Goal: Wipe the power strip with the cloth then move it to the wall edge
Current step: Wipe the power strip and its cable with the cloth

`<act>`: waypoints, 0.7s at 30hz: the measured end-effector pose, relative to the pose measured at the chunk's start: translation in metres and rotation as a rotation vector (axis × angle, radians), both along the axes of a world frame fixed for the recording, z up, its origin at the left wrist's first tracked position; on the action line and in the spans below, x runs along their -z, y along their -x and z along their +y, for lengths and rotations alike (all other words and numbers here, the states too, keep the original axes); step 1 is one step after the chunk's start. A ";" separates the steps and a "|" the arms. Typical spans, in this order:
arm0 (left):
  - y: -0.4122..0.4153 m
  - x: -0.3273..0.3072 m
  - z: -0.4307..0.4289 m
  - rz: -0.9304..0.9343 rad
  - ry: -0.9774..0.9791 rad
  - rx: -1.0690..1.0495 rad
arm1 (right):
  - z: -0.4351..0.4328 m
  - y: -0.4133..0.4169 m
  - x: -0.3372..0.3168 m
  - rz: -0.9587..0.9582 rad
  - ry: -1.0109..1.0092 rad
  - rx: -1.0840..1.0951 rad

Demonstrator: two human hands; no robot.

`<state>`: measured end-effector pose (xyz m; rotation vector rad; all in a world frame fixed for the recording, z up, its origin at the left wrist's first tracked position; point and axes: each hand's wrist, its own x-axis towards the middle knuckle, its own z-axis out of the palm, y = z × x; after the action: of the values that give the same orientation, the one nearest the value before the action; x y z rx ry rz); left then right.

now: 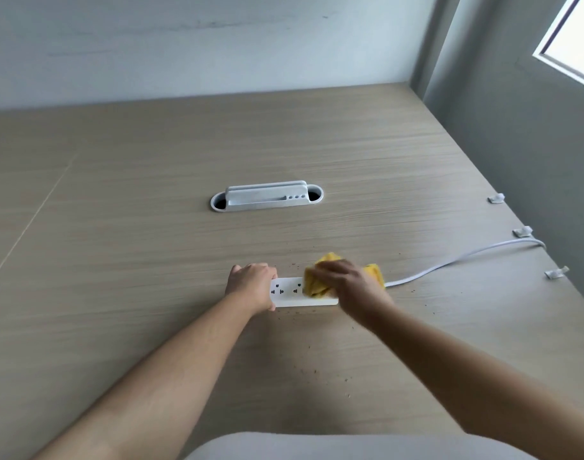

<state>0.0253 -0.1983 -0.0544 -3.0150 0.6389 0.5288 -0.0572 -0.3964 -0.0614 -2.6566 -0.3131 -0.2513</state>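
Wooden desk (151, 194): left hand (250, 283) grips power strip (292, 295), right hand (347, 283) presses cloth (317, 287).

bare forearms (sleeveless), light grey garment (350, 448)

My light wood desk (134, 227) fills the frame. On it lie a white power strip (293, 295) at centre, its cord (449, 263) running right, dark crumbs (317, 371) below, and three cable clips (522, 231) at right.
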 end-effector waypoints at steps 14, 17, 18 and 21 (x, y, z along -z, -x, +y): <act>-0.001 0.005 0.003 -0.012 0.023 -0.004 | 0.017 0.004 0.016 0.093 0.104 -0.087; -0.001 0.003 0.002 -0.015 0.009 0.014 | -0.016 0.019 0.018 0.161 0.089 0.057; -0.001 0.003 0.002 -0.015 0.007 0.015 | -0.029 0.023 0.012 0.192 0.123 0.134; -0.002 0.003 0.002 -0.006 0.015 0.006 | -0.052 0.027 -0.004 0.120 0.095 0.311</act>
<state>0.0268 -0.1967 -0.0575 -3.0267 0.6541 0.5170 -0.0845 -0.4482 -0.0576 -2.7927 0.1318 -0.1755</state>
